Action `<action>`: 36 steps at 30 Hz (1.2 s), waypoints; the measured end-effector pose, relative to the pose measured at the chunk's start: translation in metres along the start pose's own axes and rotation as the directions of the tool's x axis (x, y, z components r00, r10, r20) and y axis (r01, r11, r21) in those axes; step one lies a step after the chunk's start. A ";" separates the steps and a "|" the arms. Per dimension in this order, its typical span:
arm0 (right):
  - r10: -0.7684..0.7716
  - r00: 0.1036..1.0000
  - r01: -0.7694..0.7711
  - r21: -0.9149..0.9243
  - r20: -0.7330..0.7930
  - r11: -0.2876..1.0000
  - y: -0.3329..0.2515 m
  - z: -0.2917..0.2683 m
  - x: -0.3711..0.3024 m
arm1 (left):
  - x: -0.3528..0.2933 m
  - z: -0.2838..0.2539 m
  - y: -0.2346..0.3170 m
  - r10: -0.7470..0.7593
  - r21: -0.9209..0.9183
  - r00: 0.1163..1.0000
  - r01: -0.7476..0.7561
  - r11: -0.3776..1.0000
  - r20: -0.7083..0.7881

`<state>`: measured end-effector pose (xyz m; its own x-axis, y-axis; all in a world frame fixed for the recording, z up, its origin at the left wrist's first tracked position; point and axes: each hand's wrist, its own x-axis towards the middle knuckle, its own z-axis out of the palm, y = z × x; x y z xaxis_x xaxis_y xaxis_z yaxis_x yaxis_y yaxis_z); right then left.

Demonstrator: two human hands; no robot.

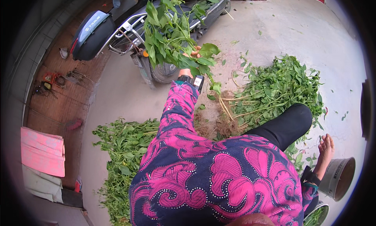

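Note:
My left hand (pixel 188 69) is stretched out ahead, its fingers closed around a bunch of leafy green plants (pixel 168 39). Leaves hide most of the hand. Long pale stems (pixel 224 105) hang below the bunch toward brown, thready roots (pixel 229 126). To the right of these roots lies a heap of similar cut or pulled plants (pixel 280 83), next to my dark trouser leg (pixel 286 124). My right hand (pixel 326 147) is out at the far right, its fingers extended and holding nothing, above a grey metal bucket (pixel 333 181).
Another plant pile (pixel 125 159) lies on the floor at left. A parked scooter (pixel 135 30) with a black rear box (pixel 91 36) stands beyond my left hand. A second container (pixel 322 216) holds greens at lower right. Pink cloth (pixel 42 151) hangs at left.

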<state>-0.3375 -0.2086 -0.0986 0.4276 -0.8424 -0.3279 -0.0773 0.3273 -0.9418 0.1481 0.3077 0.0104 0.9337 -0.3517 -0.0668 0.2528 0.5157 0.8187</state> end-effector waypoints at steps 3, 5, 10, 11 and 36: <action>-0.061 0.991 0.062 -0.003 0.117 0.998 -0.005 0.018 -0.006 | -0.021 -0.005 -0.003 0.030 0.048 0.995 -0.025 0.999 -0.099; -0.148 0.970 0.160 -0.049 0.194 0.986 -0.026 0.047 -0.023 | -0.025 0.007 -0.011 0.060 0.171 0.990 -0.037 0.985 -0.131; -0.340 0.710 0.487 -0.082 0.617 0.870 -0.106 0.160 -0.074 | 0.000 0.075 -0.065 -0.062 0.256 0.996 0.045 0.966 0.060; -0.405 0.615 0.588 -0.052 0.677 0.807 -0.120 0.178 -0.084 | 0.004 0.090 -0.082 -0.106 0.271 0.985 0.066 0.960 0.136; -0.310 0.897 0.438 -0.546 0.315 0.714 -0.079 -0.012 0.000 | 0.028 -0.020 -0.039 0.192 0.194 0.922 -0.267 0.944 0.337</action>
<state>-0.3422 -0.2399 -0.0248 0.6915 -0.7221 0.0211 -0.3596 -0.3694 -0.8569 0.1698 0.2937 -0.0347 0.8240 -0.4884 0.2873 -0.0596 0.4294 0.9011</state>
